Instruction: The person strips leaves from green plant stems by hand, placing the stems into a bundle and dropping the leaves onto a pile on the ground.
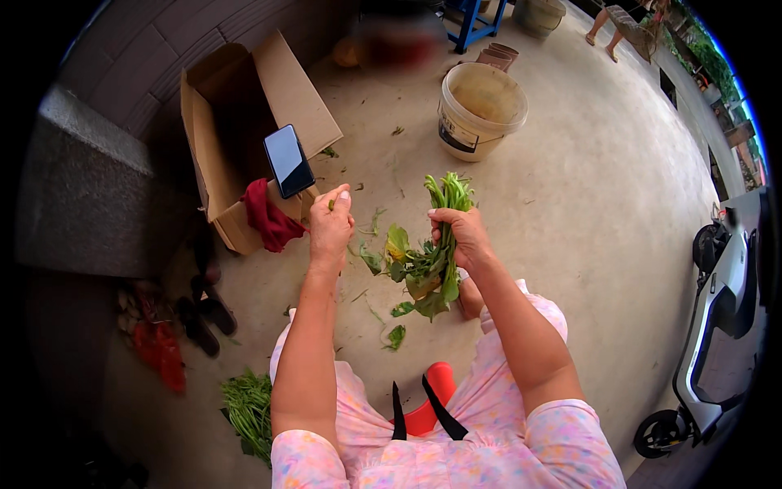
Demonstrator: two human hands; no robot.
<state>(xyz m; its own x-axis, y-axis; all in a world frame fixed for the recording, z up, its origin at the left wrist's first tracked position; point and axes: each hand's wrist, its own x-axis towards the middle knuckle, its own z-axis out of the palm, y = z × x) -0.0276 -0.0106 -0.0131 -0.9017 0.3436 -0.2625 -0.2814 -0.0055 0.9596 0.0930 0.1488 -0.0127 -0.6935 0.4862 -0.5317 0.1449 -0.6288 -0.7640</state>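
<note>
My right hand (460, 232) grips an upright bunch of leafy greens (440, 193), stems at the top and leaves hanging below, some yellowed. My left hand (330, 216), left of the bunch, is closed with a short green piece of stem between its fingers. Just beyond it, a phone (289, 160) rests at the edge of an open cardboard box (295, 90), with a dark red cloth (267, 216) draped below it. Loose leaves (396, 338) lie on the concrete floor (570, 204) between my legs, and a pile of greens (248, 411) lies by my left side.
A beige bucket (482, 110) stands ahead, near pots (497, 57) and a blue stand (472, 20). Sandals (208, 318) and a red net bag (163, 350) lie at left beside a wall (98, 187). A scooter (717, 301) stands at right; another person's legs (611, 33) show behind.
</note>
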